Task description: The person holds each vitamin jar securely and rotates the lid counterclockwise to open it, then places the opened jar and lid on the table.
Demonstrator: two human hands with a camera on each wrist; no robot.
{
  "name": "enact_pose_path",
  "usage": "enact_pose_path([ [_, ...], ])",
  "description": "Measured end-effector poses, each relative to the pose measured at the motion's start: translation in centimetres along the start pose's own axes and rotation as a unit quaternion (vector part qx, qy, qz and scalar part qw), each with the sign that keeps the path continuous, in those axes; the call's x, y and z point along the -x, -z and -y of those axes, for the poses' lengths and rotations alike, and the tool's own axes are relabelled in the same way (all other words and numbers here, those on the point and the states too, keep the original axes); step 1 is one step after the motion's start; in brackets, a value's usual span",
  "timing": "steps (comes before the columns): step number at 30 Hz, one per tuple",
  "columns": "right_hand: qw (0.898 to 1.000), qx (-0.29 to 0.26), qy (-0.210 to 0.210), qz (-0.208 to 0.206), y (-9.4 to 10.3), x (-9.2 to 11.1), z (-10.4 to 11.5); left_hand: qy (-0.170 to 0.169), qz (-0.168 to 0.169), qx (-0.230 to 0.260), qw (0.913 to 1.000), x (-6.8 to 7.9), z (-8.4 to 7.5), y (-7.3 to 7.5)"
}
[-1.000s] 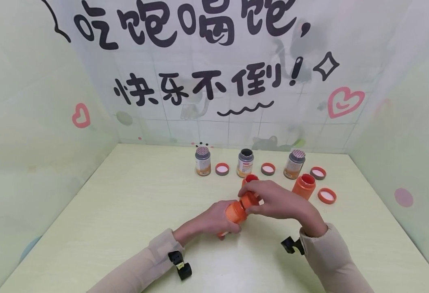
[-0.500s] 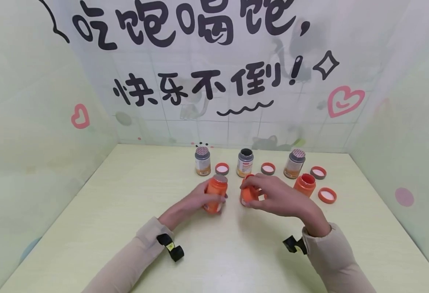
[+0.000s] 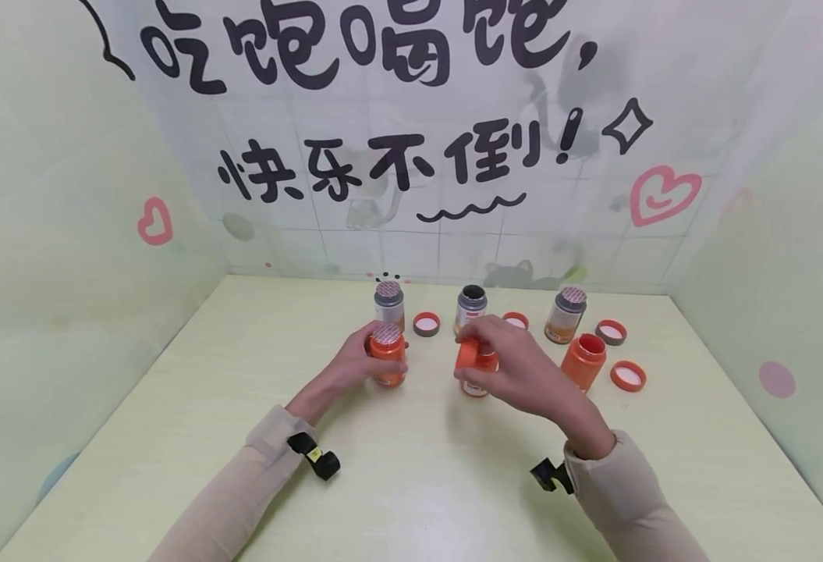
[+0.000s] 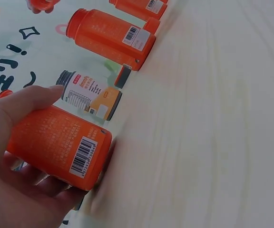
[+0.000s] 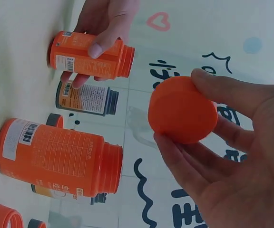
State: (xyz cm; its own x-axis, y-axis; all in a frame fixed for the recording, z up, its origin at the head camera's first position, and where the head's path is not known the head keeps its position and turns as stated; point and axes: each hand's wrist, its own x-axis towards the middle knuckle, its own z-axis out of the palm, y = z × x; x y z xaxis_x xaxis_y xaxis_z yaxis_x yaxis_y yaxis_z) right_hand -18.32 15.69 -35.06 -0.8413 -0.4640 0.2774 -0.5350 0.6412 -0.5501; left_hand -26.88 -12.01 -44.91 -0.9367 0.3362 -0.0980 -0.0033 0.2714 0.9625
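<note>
My left hand [image 3: 344,371] grips an orange bottle [image 3: 388,373] by its side; a patterned seal covers its mouth. The bottle is upright, in front of the left grey bottle [image 3: 388,306], its base at or close to the table. In the left wrist view its barcode [image 4: 83,156] faces the camera. My right hand [image 3: 519,367] pinches an orange cap [image 3: 466,353] between thumb and fingers, in the air. Behind that hand, partly hidden, stands a second orange bottle [image 3: 476,387]; in the right wrist view this bottle [image 5: 56,156] stands apart from the cap.
Two more grey bottles, middle [image 3: 470,312] and right [image 3: 565,316], stand along the back. Grey-orange caps [image 3: 426,325] lie inside-up beside the grey bottles. An uncapped orange bottle [image 3: 583,365] stands at right, an orange cap [image 3: 627,376] beside it. A printed wall sheet [image 3: 411,250] rises behind.
The hands have parted: the left carried its orange bottle off to the left and back, its sealed mouth now uncovered. The right hand kept the cap and lifted it slightly.
</note>
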Motion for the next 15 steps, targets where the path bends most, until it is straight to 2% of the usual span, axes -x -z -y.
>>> enact_pose_path([
  [3,0.999,-0.005,-0.004,-0.04,-0.5,-0.4,0.2,0.001,0.002,-0.005,1.0,-0.1,0.3,0.3],
  [7,0.998,-0.008,-0.012,-0.068,-1.2,-1.2,0.5,0.003,0.006,-0.003,1.0,-0.1,0.5,0.6],
  [11,0.997,0.006,-0.017,-0.071,-2.2,-2.6,1.0,0.009,0.017,0.001,0.9998,-0.2,0.6,0.7],
  [15,0.997,0.034,-0.047,-0.057,-3.9,-4.1,1.6,0.011,0.028,0.003,0.9996,-0.1,0.6,0.9],
])
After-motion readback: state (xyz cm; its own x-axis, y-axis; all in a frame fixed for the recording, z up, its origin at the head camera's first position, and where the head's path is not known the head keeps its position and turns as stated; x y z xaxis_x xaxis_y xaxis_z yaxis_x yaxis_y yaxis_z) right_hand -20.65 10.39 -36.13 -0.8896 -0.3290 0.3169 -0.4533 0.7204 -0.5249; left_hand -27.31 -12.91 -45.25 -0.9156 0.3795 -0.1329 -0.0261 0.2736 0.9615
